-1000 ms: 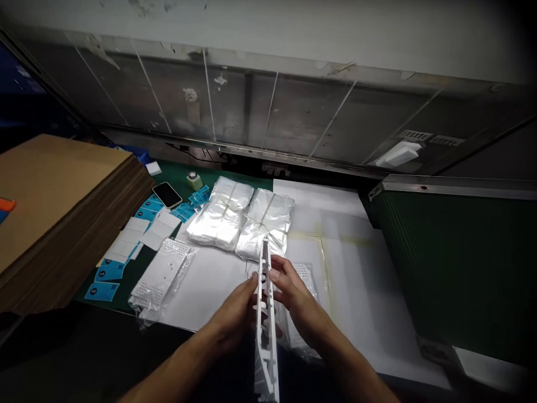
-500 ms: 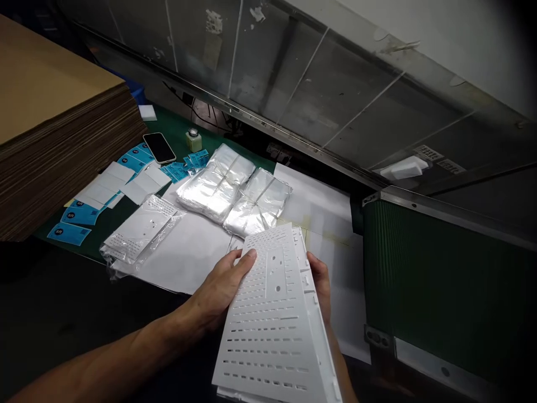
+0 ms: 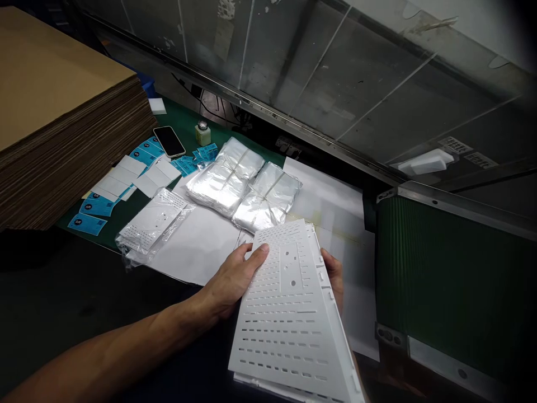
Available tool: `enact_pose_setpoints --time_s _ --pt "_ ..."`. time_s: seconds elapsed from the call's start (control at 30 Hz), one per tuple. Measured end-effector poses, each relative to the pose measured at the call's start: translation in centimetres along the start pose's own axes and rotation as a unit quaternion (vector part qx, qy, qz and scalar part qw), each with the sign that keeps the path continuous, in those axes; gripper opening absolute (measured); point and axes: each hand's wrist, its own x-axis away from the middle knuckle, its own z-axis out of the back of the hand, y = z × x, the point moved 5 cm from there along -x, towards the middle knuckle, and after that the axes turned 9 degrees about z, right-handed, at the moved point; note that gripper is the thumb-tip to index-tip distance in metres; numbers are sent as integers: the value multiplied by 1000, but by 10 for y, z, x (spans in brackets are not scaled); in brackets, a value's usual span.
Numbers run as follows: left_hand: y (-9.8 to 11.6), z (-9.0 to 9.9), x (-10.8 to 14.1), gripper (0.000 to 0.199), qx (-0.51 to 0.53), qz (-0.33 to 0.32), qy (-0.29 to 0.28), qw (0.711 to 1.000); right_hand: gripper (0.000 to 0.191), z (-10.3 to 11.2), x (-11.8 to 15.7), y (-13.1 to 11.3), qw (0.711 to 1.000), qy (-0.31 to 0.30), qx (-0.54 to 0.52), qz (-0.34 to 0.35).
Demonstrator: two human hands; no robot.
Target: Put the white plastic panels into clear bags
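The left hand (image 3: 235,277) and right hand (image 3: 333,280) spread wide to clasp a perforated white plastic panel (image 3: 289,313) from opposite edges, lifting it clear of the white paper sheet (image 3: 193,246), its face tilted up toward the head camera, near a plastic-bagged panel (image 3: 153,229)

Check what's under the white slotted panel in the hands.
The right hand is under the white slotted panel, its fingers showing past the edge. Whatever lies directly beneath the panel is covered.
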Motion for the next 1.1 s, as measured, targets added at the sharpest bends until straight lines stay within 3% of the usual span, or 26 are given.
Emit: enact_pose_setpoints --time_s 0.2,0.33,0.4,0.47,0.57,0.6,0.7,0.83,0.97,1.03,1.1 --pt "1 7 -7 56 -22 -19 2 1000 57 0 4 3 999 -3 29 -23" --pt "-1 19 -18 52 -153 -112 87 978 64 12 16 23 997 49 49 15" --pt "-8 22 -27 50 -254 -151 119 948 71 22 20 37 989 88 104 65" --pt "-16 22 -42 50 -367 -165 111 909 78 36 22 48 975 130 150 101" --pt "-18 19 -78 44 -569 -201 96 792 86 63 24 58 970 197 102 95" --pt "-13 19 -94 44 -615 -217 103 751 91 74 26 57 967 225 75 90" --pt "8 17 -149 40 -678 -249 125 680 103 106 36 41 946 302 59 102" --pt "22 11 -211 24 -764 -248 95 588 100 130 49 22 930 328 98 136" --pt "21 15 -236 25 -800 -240 79 544 104 140 58 25 923 343 102 138" --pt "20 19 -238 23 -797 -238 75 551 106 141 59 31 926 343 89 133" --pt "20 22 -237 21 -779 -235 75 576 107 140 58 35 930 336 82 127"
